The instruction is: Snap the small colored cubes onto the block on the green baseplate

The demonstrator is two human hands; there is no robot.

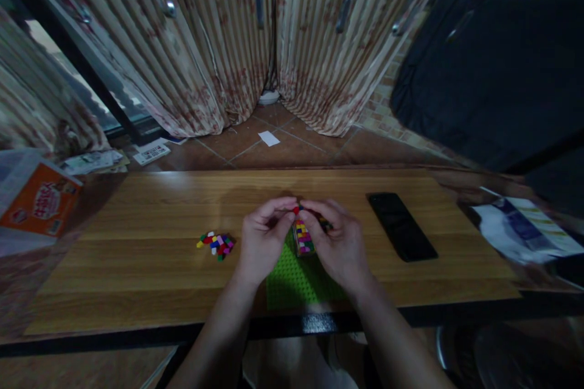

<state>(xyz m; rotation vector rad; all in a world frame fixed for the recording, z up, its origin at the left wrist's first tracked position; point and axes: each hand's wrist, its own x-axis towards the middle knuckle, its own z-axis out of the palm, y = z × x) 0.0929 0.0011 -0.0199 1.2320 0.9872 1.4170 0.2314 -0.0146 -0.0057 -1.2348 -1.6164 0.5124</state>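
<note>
1. Your left hand is over the middle of the table, with thumb and forefinger drawn in to a narrow gap at a small red brick; your right hand meets it from the other side, its thumb and forefinger also close to that brick.
2. The red brick sits between the fingertips of your two hands; whether one hand or both grip it, I cannot tell.
3. Just below your fingertips lies a block of bricks, pink, yellow, red and other colours packed close together; your right thumb is beside it and your right hand hides part of it.
4. Under the block and your hands is a green studded board, near the table's front edge.
5. To the left of your left hand, apart from it, is a loose pile of bricks in mixed colours; to the right of your right hand, a black phone lies flat, set at a slant.
</note>
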